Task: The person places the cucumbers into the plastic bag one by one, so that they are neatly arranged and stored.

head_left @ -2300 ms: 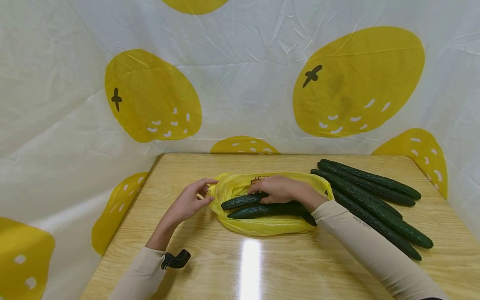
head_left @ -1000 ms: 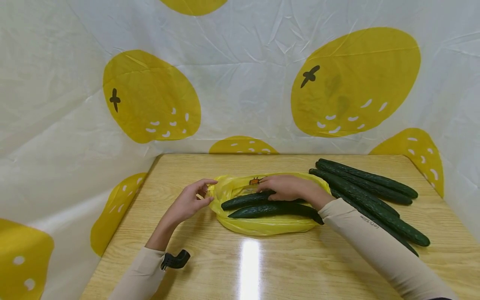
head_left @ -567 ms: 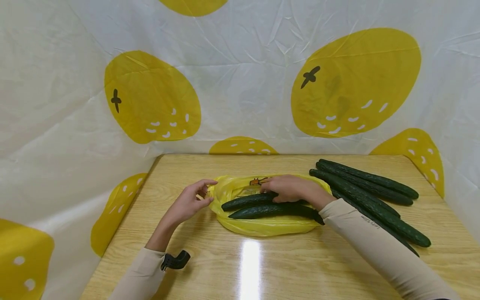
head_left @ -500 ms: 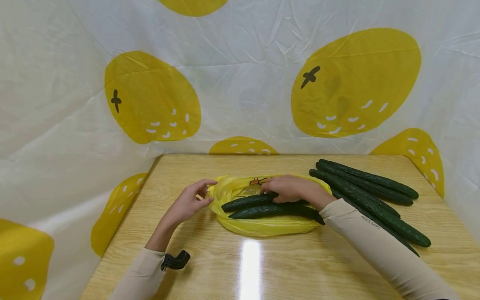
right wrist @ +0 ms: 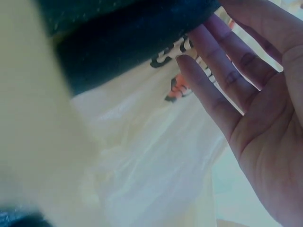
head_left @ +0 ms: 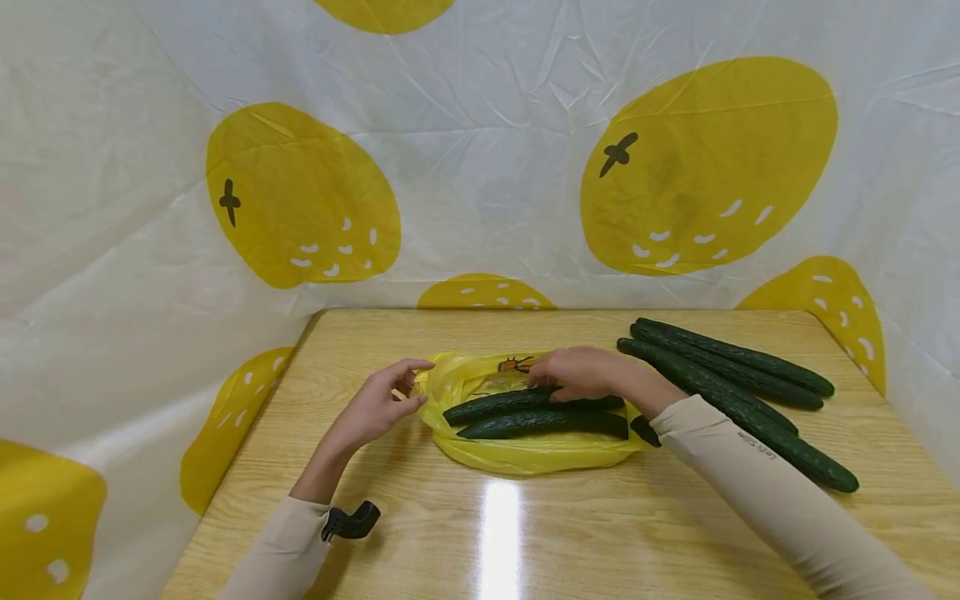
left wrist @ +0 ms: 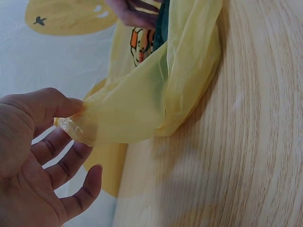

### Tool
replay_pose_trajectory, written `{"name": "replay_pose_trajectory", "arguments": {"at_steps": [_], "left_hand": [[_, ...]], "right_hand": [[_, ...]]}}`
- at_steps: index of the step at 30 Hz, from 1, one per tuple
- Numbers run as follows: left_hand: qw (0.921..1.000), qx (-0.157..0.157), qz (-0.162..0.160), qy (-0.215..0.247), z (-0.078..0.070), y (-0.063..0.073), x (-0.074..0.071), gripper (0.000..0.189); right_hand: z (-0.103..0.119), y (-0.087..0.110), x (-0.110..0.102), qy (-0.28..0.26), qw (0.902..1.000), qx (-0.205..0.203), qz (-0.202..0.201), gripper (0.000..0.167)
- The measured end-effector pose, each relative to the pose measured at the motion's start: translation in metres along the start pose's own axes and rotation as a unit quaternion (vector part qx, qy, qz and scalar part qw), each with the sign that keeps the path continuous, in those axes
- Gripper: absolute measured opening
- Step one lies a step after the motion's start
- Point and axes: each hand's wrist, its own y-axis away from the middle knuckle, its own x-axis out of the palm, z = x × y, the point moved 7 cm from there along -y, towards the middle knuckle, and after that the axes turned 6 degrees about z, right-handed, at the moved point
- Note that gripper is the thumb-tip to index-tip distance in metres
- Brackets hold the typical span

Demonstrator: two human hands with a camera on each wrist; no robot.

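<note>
A yellow plastic bag (head_left: pixel 480 454) lies spread on the table with its mouth up, two long dark green cucumbers in it. My left hand (head_left: pixel 378 404) pinches the bag's left edge between thumb and fingers; the left wrist view shows the gathered film (left wrist: pixel 75 127) there. My right hand (head_left: pixel 581 373) reaches into the mouth, its fingertips at the rear cucumber (head_left: pixel 491 406). In the right wrist view its fingers (right wrist: pixel 222 75) lie fairly straight and loose beside the cucumber's dark skin (right wrist: pixel 137 42). The front cucumber (head_left: pixel 540 423) passes under the bag's right edge.
Several more cucumbers (head_left: pixel 750 379) lie side by side on the wooden table (head_left: pixel 405 533) to the right, partly behind the right sleeve (head_left: pixel 757 475). A white curtain (head_left: pixel 480 183) with yellow fruit prints stands around the back and sides.
My right hand has slid right along the rear cucumber and its fingers have loosened. The bag's right edge now crosses the front cucumber near its end. My left hand stays at the bag.
</note>
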Motion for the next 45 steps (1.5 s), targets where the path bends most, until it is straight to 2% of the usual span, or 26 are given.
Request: {"name": "replay_pose_trajectory", "arguments": {"at_steps": [9,15,23,28,33,45], "left_hand": [[1.0000,-0.002,0.000,-0.001,0.000,0.000,0.001,0.046],[1.0000,0.000,0.001,-0.003,-0.002,0.000,0.001,0.047],[1.0000,0.003,-0.001,-0.006,-0.002,0.000,0.001,0.046],[1.0000,0.002,0.000,-0.006,-0.002,0.000,0.001,0.047],[1.0000,0.003,0.001,-0.004,-0.002,0.001,0.002,0.047],[1.0000,-0.001,0.001,-0.008,-0.003,0.000,0.002,0.047]], "right_hand": [[-0.005,0.022,-0.007,-0.071,0.9973,-0.020,-0.006,0.040],[-0.010,0.041,-0.014,-0.104,0.9939,-0.030,-0.024,0.039],[-0.024,0.066,-0.026,-0.144,0.9882,-0.016,-0.051,0.033],[-0.033,0.083,-0.034,-0.148,0.9854,-0.016,-0.082,0.033],[-0.047,0.100,-0.039,-0.171,0.9783,-0.012,-0.117,0.032],[-0.088,0.138,-0.038,-0.197,0.9661,0.032,-0.163,0.035]]}}
